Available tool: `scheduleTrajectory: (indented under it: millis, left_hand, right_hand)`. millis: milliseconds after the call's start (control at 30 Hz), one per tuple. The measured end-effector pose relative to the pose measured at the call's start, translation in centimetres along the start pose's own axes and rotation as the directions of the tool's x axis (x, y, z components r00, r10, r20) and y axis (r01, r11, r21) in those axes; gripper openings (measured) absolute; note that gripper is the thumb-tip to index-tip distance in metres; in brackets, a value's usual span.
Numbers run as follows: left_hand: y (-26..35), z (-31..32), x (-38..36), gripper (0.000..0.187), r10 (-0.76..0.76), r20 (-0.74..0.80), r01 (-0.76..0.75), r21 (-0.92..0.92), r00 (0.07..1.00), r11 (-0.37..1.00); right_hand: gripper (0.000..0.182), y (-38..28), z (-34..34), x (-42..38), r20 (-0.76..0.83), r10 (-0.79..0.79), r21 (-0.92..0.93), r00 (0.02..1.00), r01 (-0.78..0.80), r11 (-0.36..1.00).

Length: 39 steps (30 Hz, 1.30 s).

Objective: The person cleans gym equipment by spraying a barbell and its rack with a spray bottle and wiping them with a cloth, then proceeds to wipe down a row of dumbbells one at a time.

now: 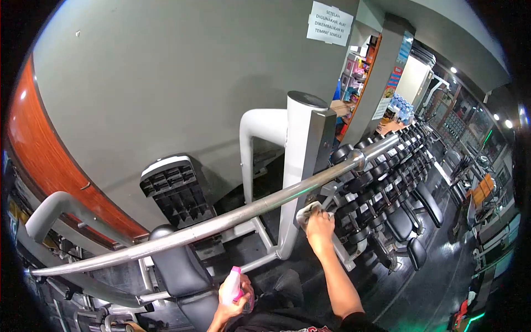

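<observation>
Grey cleaning cloth, crumpled into a small wad, sits pressed against the lower part of the white steel upright post of a gym machine, just below the long polished chrome barbell bar that runs across the view from 8 o'clock up toward 2 o'clock. The right hand covers the cloth from the 5 o'clock side, fingers curled over it and gripping it firmly, the bare forearm stretching back toward the bottom edge at 5 o'clock.

Lower down, near 6 o'clock, the left hand is wrapped snugly around a white plastic spray bottle with a pink trigger top, held upright with the pink cap at the top. This hand is well apart from the cloth and hangs just beside the black padded seat, which lies at its 10 o'clock.

At 11 o'clock from the seat, a black ribbed foot plate with a white rim tilts against the plain grey wall. A curved grey padded handle arches at 9 o'clock. To the 3 o'clock side of the post, a long rack of black dumbbells recedes toward 2 o'clock, with black benches near it on the dark floor. A white paper notice with printed lettering is stuck on the wall at 1 o'clock.
</observation>
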<state>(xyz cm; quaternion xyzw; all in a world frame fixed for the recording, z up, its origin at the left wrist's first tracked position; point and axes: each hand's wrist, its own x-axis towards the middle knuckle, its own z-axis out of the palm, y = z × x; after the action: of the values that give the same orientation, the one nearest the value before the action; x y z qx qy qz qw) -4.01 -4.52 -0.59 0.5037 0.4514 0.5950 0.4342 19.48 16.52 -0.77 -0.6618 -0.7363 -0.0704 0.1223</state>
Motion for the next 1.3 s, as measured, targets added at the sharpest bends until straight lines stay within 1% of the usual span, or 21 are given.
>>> scheduleTrajectory:
  millis: [67, 133, 233, 267, 333, 367, 400, 467, 500, 600, 700, 733, 833, 867, 933, 967, 1000, 1067, 1133, 1167, 1300]
  left_hand:
    - [0.6, 0.4, 0.3, 0.028, -0.001, 0.009, 0.001, 0.027, 1.000, 1.000]
    - [0.6, 0.8, 0.8, 0.027, 0.053, 0.076, -0.056, 0.033, 0.996, 0.998]
    - [0.9, 1.4, 1.3, 0.027, 0.020, 0.110, -0.017, -0.020, 0.994, 1.000]
    - [0.9, 1.6, 1.6, 0.026, 0.018, 0.133, -0.016, -0.021, 0.991, 1.000]
    - [0.6, 1.6, 2.0, 0.027, 0.076, 0.152, -0.081, 0.030, 0.986, 0.996]
    - [0.4, 1.8, 2.1, 0.026, 0.049, 0.148, -0.053, 0.022, 0.988, 0.998]
    - [0.2, 2.1, 2.0, 0.026, 0.018, 0.143, -0.020, 0.012, 0.990, 1.000]
    - [-0.4, 2.5, 2.1, 0.025, 0.036, 0.142, -0.040, 0.023, 0.989, 0.999]
    - [-0.5, 2.6, 2.2, 0.025, 0.064, 0.147, -0.071, 0.041, 0.987, 0.997]
    - [0.0, 3.4, 2.3, 0.022, 0.040, 0.125, -0.045, 0.045, 0.991, 0.998]
    - [-0.5, 3.8, 2.2, 0.022, 0.006, 0.139, -0.002, -0.030, 0.990, 1.000]
    - [-0.6, 3.9, 2.3, 0.022, 0.008, 0.144, -0.004, -0.031, 0.990, 1.000]
    - [-0.8, 4.2, 2.5, 0.022, 0.021, 0.158, -0.024, 0.013, 0.987, 1.000]
    - [-0.7, 4.2, 2.8, 0.022, 0.104, 0.174, -0.117, 0.068, 0.979, 0.991]
    - [0.0, 4.2, 2.8, 0.022, 0.185, 0.186, -0.209, 0.119, 0.965, 0.971]
    - [0.8, 4.3, 2.6, 0.022, 0.084, 0.155, -0.098, 0.082, 0.984, 0.992]
    - [1.2, 4.4, 2.7, 0.022, -0.019, 0.134, 0.013, 0.040, 0.991, 0.999]
    - [-0.9, 4.3, 2.1, 0.023, -0.011, 0.143, 0.010, 0.002, 0.990, 1.000]
    - [-1.0, 4.3, 1.8, 0.025, -0.023, 0.119, 0.021, 0.016, 0.993, 1.000]
    - [-0.8, 4.1, 2.0, 0.025, 0.072, 0.162, -0.093, 0.128, 0.984, 0.987]
    - [-1.1, 4.5, 1.4, 0.025, -0.023, 0.134, 0.022, 0.009, 0.991, 1.000]
  right_hand:
    - [0.046, 0.2, -0.1, -0.6, -0.075, -0.238, -0.186, 0.968, 0.221, 0.957]
    - [0.033, 0.5, -2.3, -1.0, -0.145, -0.308, -0.121, 0.940, 0.292, 0.949]
    - [0.031, 2.6, -4.8, -0.1, 0.012, -0.490, 0.241, 0.872, 0.473, 0.847]
    - [0.033, 3.3, -5.7, 0.1, 0.055, -0.395, 0.450, 0.917, 0.331, 0.829]
    - [0.034, 4.8, -6.2, 1.0, 0.266, -0.215, 0.799, 0.940, -0.090, 0.594]
    - [0.036, 5.2, -6.4, 1.2, 0.091, -0.154, 0.675, 0.984, 0.053, 0.736]
    - [0.034, 4.5, -6.5, 1.1, -0.003, -0.035, 0.582, 0.999, 0.030, 0.812]
    - [0.031, 2.5, -5.1, 1.2, 0.159, 0.017, 0.180, 0.987, -0.046, 0.983]
    - [0.038, 1.9, -1.4, 0.8, 0.153, 0.060, 0.145, 0.986, -0.082, 0.986]
    - [0.031, 1.4, 0.2, 0.0, -0.116, -0.200, 0.076, 0.973, 0.209, 0.975]
    - [0.023, 1.3, -2.9, -1.0, -0.188, -0.459, 0.137, 0.868, 0.486, 0.863]
    - [0.023, 1.2, -4.1, -1.0, -0.190, -0.455, 0.135, 0.870, 0.482, 0.866]
    - [0.034, 1.7, -6.5, -0.9, 0.027, -0.256, 0.739, 0.966, 0.153, 0.656]
    - [0.034, 1.9, -7.4, -0.7, 0.062, -0.126, 0.906, 0.990, -0.002, 0.424]
    - [0.028, 2.6, -6.8, 0.2, -0.055, 0.116, 0.866, 0.992, -0.011, 0.500]
    - [0.026, 2.4, -6.6, 0.6, -0.289, 0.084, 0.563, 0.954, 0.098, 0.821]
    - [0.022, 2.1, -6.1, 0.4, -0.247, 0.000, 0.283, 0.969, 0.072, 0.957]
    - [0.022, 1.8, -1.8, -0.5, 0.008, -0.021, -0.019, 1.000, 0.021, 1.000]
    - [0.030, 1.3, -1.9, -0.2, 0.097, -0.103, 0.002, 0.990, 0.103, 0.995]
    - [0.031, 1.2, -1.7, 0.0, 0.068, -0.130, -0.023, 0.989, 0.131, 0.991]
    - [0.030, 0.8, -0.9, 0.1, -0.053, -0.231, -0.127, 0.972, 0.223, 0.967]
